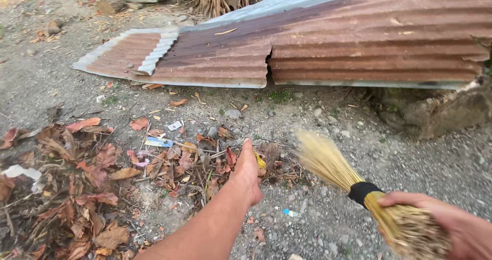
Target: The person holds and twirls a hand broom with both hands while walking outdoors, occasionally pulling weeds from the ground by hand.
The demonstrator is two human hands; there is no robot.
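Broom (pixel 359 188) out in front, a bundle of pale straw bound with a black band, held low at the right of the view with its bristle tips blurred and pointing up-left over the gravel ground (pixel 328 224). The right hand (pixel 456 229) is wrapped round the thick butt end, fingers closed on the bundle just behind the band. The left hand (pixel 248 175) reaches forward, palm edge-on, fingers straight and pressed together, holding nothing, its tips at the near edge of the leaf pile (pixel 97 188).

That pile sprawls across the left half: dry brown and red leaves, twigs, a blue-and-white wrapper (pixel 159 142), a scrap of white paper (pixel 175 125) just beyond it. Behind, rusty corrugated sheets (pixel 328 50) lie flat, and their near edge looks ragged where two sheets meet.

Risks, as I read it: the blur on the bristles suggests a fast stroke, and a hard flick on loose gravel would scatter stones and light litter rather than gather them. The bare left hand is right among twigs and hidden debris, so a splinter or a sharp fragment under the leaves could nick it. Should hand and bristles meet at the pile, the straw could whip the fingers. Reaching further toward the torn metal edge would invite a cut.
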